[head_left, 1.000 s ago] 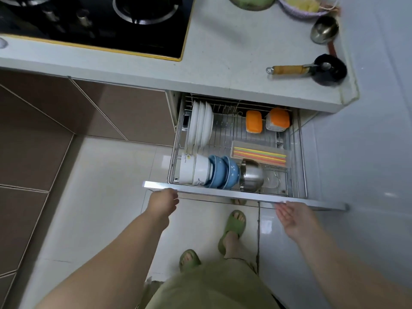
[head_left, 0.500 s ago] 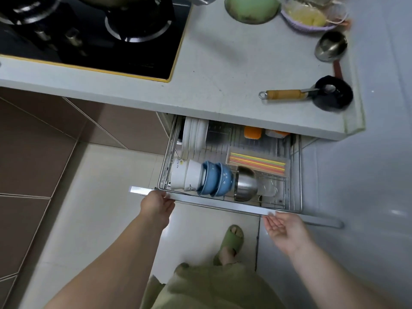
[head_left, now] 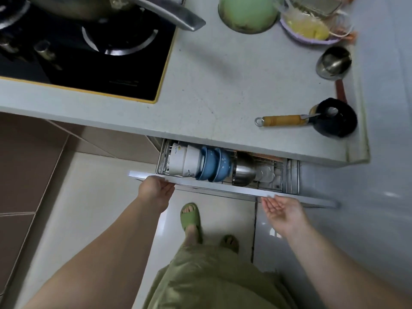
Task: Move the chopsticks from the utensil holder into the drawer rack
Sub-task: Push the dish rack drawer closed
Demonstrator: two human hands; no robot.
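Note:
The drawer rack (head_left: 289, 175) is slid most of the way under the counter, and only its front strip shows. In that strip stand white bowls (head_left: 185, 161), blue bowls (head_left: 214, 166) and a steel bowl (head_left: 244, 172). The chopsticks tray is hidden under the countertop. My left hand (head_left: 156, 190) rests with its fingers flat against the left end of the grey drawer front (head_left: 223, 188). My right hand (head_left: 283, 210) is open, palm up, with its fingertips just below the drawer front's right part. No utensil holder is visible.
The grey countertop (head_left: 223, 85) overhangs the drawer. On it are a black hob (head_left: 100, 52), a green bowl (head_left: 247, 12), a steel ladle (head_left: 333, 62) and a small black pan with a yellow handle (head_left: 334, 119). My feet in green slippers (head_left: 190, 217) stand on the tiled floor below.
The drawer has slid inward under the counter, hiding the plates, orange-lidded boxes and chopsticks tray. Both hands followed the drawer front forward, and I stepped closer.

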